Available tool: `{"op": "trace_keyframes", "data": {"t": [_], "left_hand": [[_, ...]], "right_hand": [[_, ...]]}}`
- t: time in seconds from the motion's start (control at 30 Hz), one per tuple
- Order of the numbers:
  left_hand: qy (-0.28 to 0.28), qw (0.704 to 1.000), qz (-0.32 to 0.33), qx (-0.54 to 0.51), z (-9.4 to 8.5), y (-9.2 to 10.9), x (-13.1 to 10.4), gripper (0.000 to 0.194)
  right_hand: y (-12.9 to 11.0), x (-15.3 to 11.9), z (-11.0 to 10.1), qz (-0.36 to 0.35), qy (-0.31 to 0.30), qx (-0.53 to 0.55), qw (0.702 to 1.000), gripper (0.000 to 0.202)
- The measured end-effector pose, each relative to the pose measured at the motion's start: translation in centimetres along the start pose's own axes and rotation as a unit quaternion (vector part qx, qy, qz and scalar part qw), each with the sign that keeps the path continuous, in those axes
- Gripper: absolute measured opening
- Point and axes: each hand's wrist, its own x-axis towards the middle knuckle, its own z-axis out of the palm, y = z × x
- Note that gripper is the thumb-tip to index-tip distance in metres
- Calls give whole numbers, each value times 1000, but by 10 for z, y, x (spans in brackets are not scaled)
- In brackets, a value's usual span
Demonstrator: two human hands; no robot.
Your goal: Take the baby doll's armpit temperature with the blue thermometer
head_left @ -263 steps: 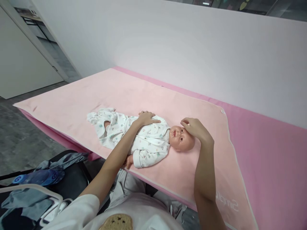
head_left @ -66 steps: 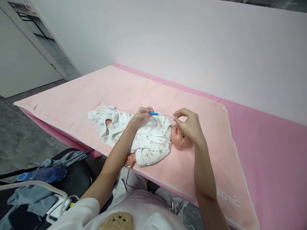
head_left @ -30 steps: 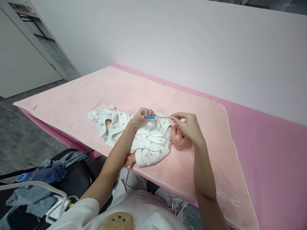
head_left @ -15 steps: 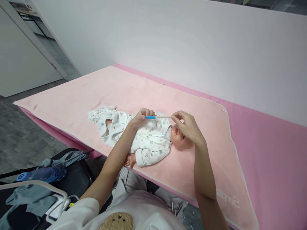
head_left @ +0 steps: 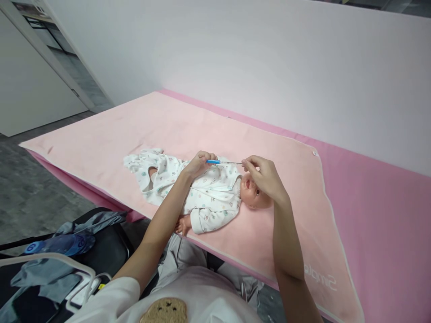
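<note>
Over the chest of a baby doll (head_left: pixel 248 190), my left hand (head_left: pixel 199 164) grips the blue end of a thin glass thermometer (head_left: pixel 214 162). My right hand (head_left: pixel 264 174) pinches its slender far end between thumb and fingertips, above the doll's head. The thermometer lies almost level between both hands. On its back, the doll wears a white printed onesie (head_left: pixel 210 195); one small hand sticks out of the near sleeve. My right hand hides part of the doll's face.
A pale pink mat (head_left: pixel 111 130) lies on a darker pink cloth (head_left: pixel 380 215) against a white wall. At the lower left, a black chair (head_left: pixel 109 246) holds a water bottle (head_left: pixel 63 244), grey cloth and a white box (head_left: pixel 79 287).
Both hands have shifted slightly right, and the thermometer has risen a little and now slopes gently down to the right. The doll has stayed put.
</note>
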Motion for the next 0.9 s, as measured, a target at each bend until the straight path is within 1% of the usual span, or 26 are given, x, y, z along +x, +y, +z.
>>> {"op": "trace_keyframes", "data": {"t": [0.13,0.4,0.57,0.9], "left_hand": [[-23,1000,-12,10,-1,-1,0,53],[34,998,-45,-2,-4,-2,0,51],[10,999,-36,3,-2,0,0,47],[-2,999,-33,12,-3,-2,0,44]], "right_hand": [[0,-1,-1,5,12,11,1000,33],[0,0,-1,14,10,6,1000,38],[-1,0,0,22,10,7,1000,42],[-1,-1,1,51,9,27,998,51]]}}
